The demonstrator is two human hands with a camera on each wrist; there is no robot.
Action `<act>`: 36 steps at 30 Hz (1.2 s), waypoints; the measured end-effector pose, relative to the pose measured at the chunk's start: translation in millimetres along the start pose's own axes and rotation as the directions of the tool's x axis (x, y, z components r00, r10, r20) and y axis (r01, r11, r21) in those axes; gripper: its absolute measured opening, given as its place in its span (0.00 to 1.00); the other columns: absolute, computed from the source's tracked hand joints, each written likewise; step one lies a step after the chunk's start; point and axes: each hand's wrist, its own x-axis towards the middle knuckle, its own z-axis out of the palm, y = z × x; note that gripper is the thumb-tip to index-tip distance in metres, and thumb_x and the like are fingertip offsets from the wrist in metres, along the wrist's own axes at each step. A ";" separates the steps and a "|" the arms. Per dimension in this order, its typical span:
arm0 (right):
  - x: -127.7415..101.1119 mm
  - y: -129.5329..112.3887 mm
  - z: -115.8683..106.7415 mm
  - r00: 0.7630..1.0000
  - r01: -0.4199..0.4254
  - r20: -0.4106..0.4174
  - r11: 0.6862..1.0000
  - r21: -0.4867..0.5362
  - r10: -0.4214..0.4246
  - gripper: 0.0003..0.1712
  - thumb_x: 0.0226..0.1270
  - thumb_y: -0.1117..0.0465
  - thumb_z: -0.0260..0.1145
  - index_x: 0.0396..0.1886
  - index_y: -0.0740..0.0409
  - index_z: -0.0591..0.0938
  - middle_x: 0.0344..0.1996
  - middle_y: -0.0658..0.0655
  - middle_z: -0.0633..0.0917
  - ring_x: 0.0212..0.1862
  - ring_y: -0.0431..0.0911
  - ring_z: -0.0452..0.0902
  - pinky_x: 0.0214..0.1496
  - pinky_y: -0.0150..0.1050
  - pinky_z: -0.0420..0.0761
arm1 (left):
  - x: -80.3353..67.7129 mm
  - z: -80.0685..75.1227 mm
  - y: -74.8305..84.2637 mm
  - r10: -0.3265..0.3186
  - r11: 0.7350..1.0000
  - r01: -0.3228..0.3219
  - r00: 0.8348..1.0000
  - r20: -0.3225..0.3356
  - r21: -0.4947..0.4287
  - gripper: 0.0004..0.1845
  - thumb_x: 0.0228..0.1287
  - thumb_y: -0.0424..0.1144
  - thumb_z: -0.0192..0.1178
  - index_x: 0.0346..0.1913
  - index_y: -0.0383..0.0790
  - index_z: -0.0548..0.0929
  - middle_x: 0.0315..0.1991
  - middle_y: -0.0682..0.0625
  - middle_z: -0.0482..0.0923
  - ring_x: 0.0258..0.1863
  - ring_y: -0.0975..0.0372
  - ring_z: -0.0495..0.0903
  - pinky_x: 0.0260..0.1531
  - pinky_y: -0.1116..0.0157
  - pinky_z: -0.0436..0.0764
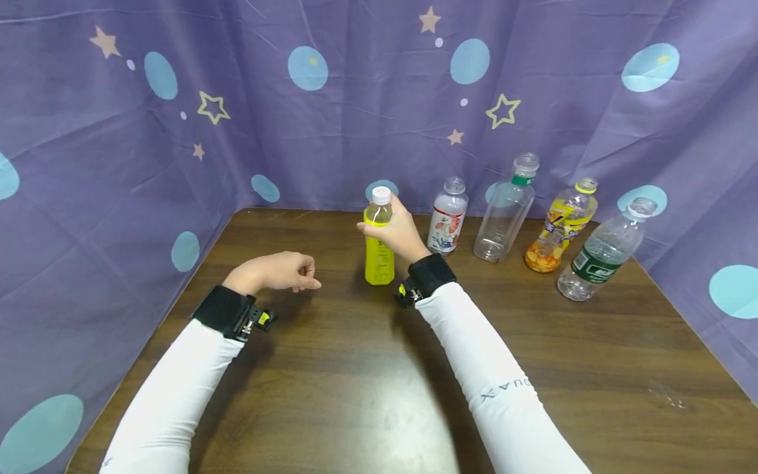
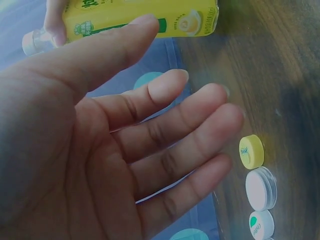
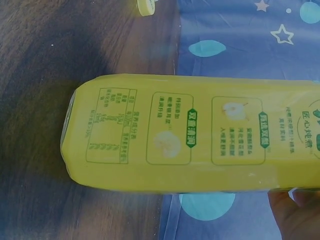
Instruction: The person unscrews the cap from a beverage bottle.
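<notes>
My right hand [image 1: 401,232] grips a yellow-labelled drink bottle [image 1: 379,260] around its upper part, below the white cap [image 1: 381,195]. The bottle stands upright, and its printed label [image 3: 190,132] fills much of the right wrist view. To the left of the bottle, my left hand [image 1: 278,271] hovers above the wooden table with nothing in it. In the left wrist view its fingers [image 2: 170,130] are loosely bent and spread. Beyond those fingertips lie a yellow cap [image 2: 251,151], a clear-edged white cap [image 2: 261,189] and a white cap with a green mark [image 2: 262,225].
Right of the held bottle stand several uncapped bottles: a white-labelled one [image 1: 447,220], a tall clear one [image 1: 503,220], a yellow-and-orange one [image 1: 559,227] and a green-labelled one [image 1: 601,253]. A purple curtain [image 1: 367,131] hangs behind the wooden table [image 1: 331,382].
</notes>
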 end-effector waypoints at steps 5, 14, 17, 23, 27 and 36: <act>-0.7 -1.2 -0.5 1.000 -0.008 0.005 1.000 0.006 0.008 0.41 0.53 0.55 0.76 0.65 0.55 0.68 0.54 0.58 0.79 0.55 0.50 0.77 0.58 0.47 0.77 | 1.0 -0.4 2.4 -0.013 1.000 0.013 1.000 -0.002 0.023 0.14 0.67 0.49 0.59 0.41 0.40 0.77 0.28 0.51 0.78 0.29 0.63 0.76 0.33 0.65 0.72; -3.0 -5.9 -12.5 0.992 -0.069 0.106 0.997 -0.032 0.072 0.52 0.47 0.52 0.80 0.67 0.54 0.59 0.57 0.58 0.76 0.58 0.50 0.74 0.63 0.47 0.73 | 2.5 2.1 6.6 -0.023 1.000 0.023 0.999 0.030 0.005 0.16 0.67 0.49 0.59 0.46 0.40 0.77 0.33 0.46 0.80 0.32 0.62 0.76 0.36 0.64 0.73; -5.8 -6.1 -19.4 0.996 -0.031 0.086 0.998 -0.054 0.035 0.51 0.47 0.55 0.80 0.63 0.58 0.56 0.57 0.61 0.73 0.58 0.53 0.73 0.63 0.48 0.72 | 3.5 2.2 7.1 -0.018 1.000 0.018 1.000 0.026 0.003 0.16 0.67 0.49 0.59 0.47 0.40 0.76 0.31 0.48 0.80 0.32 0.62 0.76 0.36 0.64 0.73; -27.8 -22.9 -41.4 0.997 0.075 -0.025 0.993 0.087 -0.073 0.41 0.48 0.60 0.79 0.55 0.59 0.62 0.51 0.59 0.76 0.50 0.49 0.77 0.53 0.43 0.79 | 5.3 0.9 9.9 0.017 1.000 -0.018 1.000 0.005 0.024 0.16 0.66 0.48 0.60 0.46 0.40 0.77 0.30 0.51 0.79 0.31 0.63 0.76 0.37 0.64 0.74; -52.8 -49.3 -66.4 0.989 0.148 -0.038 0.976 0.160 -0.144 0.37 0.51 0.66 0.76 0.58 0.56 0.66 0.48 0.57 0.77 0.43 0.48 0.79 0.45 0.40 0.81 | 5.0 -2.0 15.3 0.033 0.999 -0.033 0.999 -0.005 0.034 0.17 0.66 0.49 0.60 0.48 0.40 0.77 0.36 0.49 0.80 0.34 0.62 0.78 0.40 0.62 0.76; -114.7 -51.0 -83.3 0.982 0.164 0.084 0.985 0.055 -0.169 0.44 0.50 0.65 0.77 0.64 0.53 0.64 0.54 0.55 0.73 0.44 0.49 0.78 0.44 0.41 0.82 | 8.4 7.1 26.1 0.041 0.998 -0.043 0.999 0.025 0.053 0.21 0.66 0.51 0.60 0.52 0.39 0.78 0.41 0.51 0.80 0.40 0.61 0.78 0.44 0.60 0.77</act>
